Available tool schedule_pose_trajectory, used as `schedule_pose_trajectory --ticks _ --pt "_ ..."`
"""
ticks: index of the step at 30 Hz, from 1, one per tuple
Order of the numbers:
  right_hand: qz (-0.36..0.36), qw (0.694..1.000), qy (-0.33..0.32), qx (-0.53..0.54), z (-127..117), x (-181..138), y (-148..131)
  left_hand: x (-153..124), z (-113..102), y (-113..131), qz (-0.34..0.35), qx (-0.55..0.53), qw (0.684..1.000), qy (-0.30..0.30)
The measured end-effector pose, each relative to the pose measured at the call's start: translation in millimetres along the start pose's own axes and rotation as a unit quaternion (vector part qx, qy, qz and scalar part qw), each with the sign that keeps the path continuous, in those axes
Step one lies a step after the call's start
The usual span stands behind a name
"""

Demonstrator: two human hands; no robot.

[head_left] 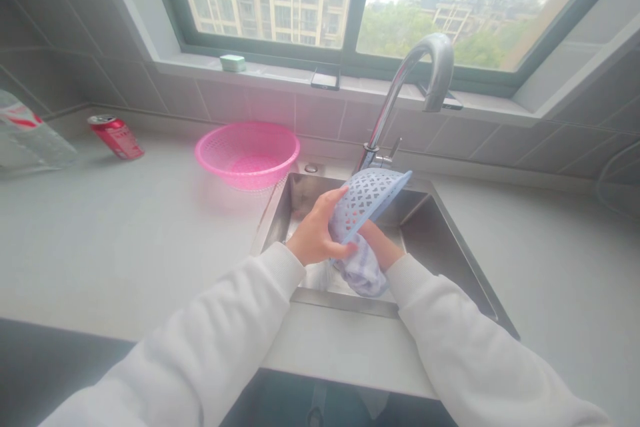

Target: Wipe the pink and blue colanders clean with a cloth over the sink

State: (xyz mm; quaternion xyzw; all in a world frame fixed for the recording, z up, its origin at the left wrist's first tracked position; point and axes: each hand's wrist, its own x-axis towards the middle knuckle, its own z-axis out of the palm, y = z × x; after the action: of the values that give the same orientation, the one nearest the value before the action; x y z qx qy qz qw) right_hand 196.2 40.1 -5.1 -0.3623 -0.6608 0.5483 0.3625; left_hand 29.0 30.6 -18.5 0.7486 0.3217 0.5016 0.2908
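Note:
My left hand (315,232) grips the edge of a pale blue perforated plastic basket (367,203), which is tilted over a stainless steel sink (305,197). My right hand (381,243) sits behind the basket, its fingers hidden. A lilac striped cloth (363,273) bunches beneath the basket, pressed against its lower side. Both hands are over the sink basin, close to each other, and white sleeves cover my forearms.
A chrome gooseneck faucet (400,87) rises behind the sink. A pink mesh basket (247,153) and a red can (116,137) stand on the pale counter (125,247), with a plastic bottle (30,137) at far left. A green soap box (233,63) rests on the windowsill.

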Motion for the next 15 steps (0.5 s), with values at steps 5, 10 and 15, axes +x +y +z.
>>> schedule_pose_trajectory --ticks 5,10,15 --pt "-0.039 0.997 -0.034 -0.049 6 12 14 0 -1 2 -0.022 0.015 1.0 0.013" --pt "-0.038 0.997 -0.012 -0.066 7 14 28 1 2 2 -0.084 0.003 0.996 -0.013" --pt "0.068 0.997 0.041 0.013 7 7 10 3 -5 -4 -0.111 -0.03 0.993 -0.021"
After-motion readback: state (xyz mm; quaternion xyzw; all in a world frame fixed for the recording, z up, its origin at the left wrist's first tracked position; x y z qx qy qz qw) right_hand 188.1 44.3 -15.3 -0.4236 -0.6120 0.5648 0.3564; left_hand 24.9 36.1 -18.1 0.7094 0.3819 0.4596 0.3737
